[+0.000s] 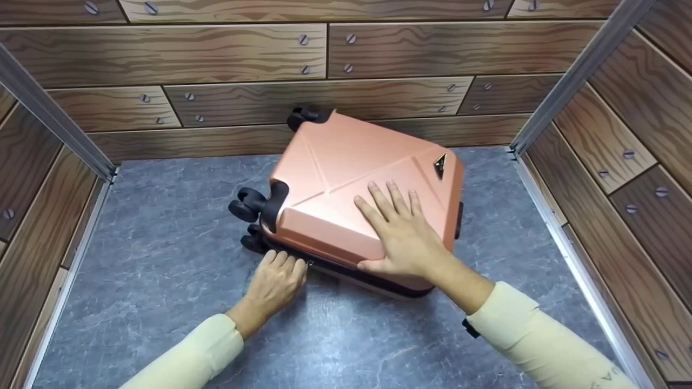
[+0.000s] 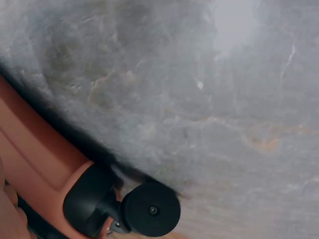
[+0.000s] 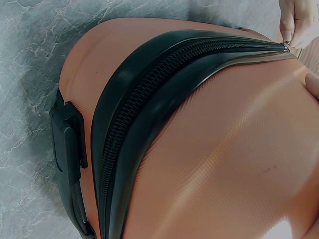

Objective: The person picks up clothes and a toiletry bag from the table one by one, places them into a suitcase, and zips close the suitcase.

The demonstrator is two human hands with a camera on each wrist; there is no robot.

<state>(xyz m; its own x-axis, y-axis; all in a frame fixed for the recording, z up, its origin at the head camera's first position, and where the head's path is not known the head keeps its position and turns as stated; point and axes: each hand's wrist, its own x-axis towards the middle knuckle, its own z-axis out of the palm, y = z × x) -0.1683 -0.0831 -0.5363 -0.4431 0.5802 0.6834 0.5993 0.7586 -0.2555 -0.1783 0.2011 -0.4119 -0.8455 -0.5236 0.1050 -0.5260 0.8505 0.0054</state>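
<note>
A rose-gold hard-shell suitcase (image 1: 357,156) lies flat on the floor, its black wheels (image 1: 247,205) pointing left. Along its near side runs a black zipper (image 3: 132,102). My left hand (image 1: 277,281) is at that side close to the wheels, fingers curled; in the right wrist view it pinches the small metal zipper pull (image 3: 286,47). My right hand (image 1: 405,237) rests on the top shell with its fingers spread. A black side handle (image 3: 67,137) shows on the end away from the wheels. Only a sliver of the left fingers (image 2: 12,211) appears in the left wrist view.
Grey marble-patterned flooring (image 1: 162,227) surrounds the suitcase. Wood-print walls (image 1: 243,54) stand behind and at both sides, with metal corner posts (image 1: 584,75) and metal strips along the floor edges. The suitcase's far wheel (image 1: 303,116) is close to the back wall.
</note>
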